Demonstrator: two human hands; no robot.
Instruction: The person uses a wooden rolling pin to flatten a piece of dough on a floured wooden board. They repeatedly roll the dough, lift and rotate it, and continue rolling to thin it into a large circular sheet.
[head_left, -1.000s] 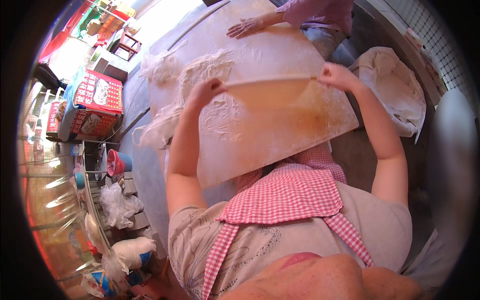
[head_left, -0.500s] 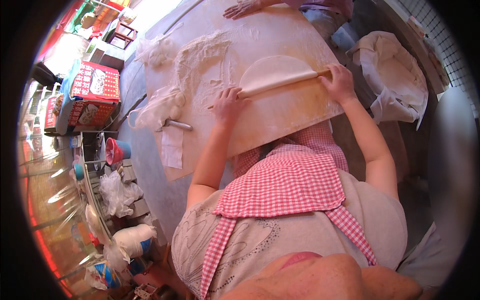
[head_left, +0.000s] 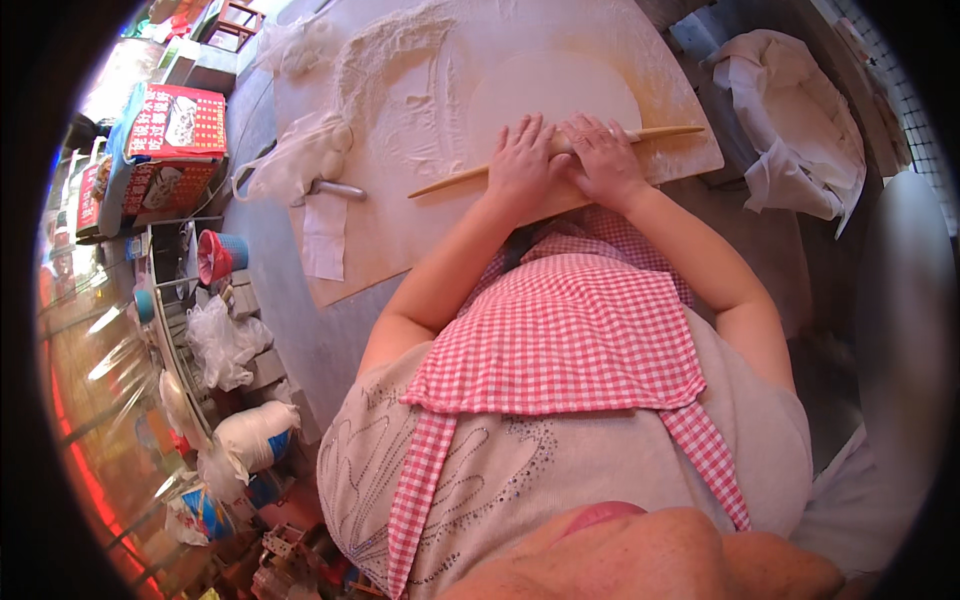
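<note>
A round, thin sheet of pale dough lies on the floured board, its near edge lapped around a slim wooden rolling pin. The pin's tapered ends stick out to both sides, close to the board's near edge. My left hand rests flat over the pin's middle with fingers stretched forward. Beside it, my right hand presses on the dough-wrapped part, fingers also extended. The thumbs nearly meet. Part of the pin is hidden under both hands.
Left on the board are scattered flour, a clear plastic bag with pale lumps, a metal-handled tool and a white cloth. At the right stands a cloth-lined container. A red box and a basket are far left.
Both hands have moved inward from the pin's ends to its middle, and their fingers have flattened out. The pin has come nearer to me. Another person's hand has left view.
</note>
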